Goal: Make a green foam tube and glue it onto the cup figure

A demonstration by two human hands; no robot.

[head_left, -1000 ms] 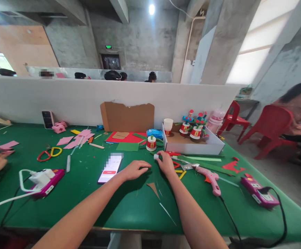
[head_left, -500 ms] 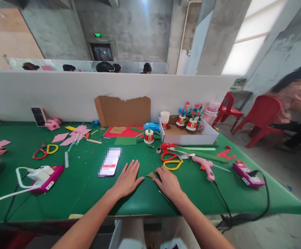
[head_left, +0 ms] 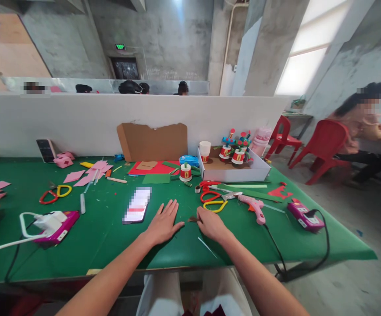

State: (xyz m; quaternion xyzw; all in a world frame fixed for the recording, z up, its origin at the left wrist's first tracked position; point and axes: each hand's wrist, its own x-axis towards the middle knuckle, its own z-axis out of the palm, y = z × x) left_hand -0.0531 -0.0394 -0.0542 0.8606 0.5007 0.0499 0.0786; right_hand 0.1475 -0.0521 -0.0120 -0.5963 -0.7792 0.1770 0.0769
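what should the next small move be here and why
Probably lift the brown scrap with the right hand: its curled fingers appear to be at the scrap's edge, while the left hand lies flat on the green table, apart from it.

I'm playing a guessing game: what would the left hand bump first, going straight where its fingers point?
Probably the red-and-white cup figure; depth is unclear, so the left hand might brush the small striped green piece first.
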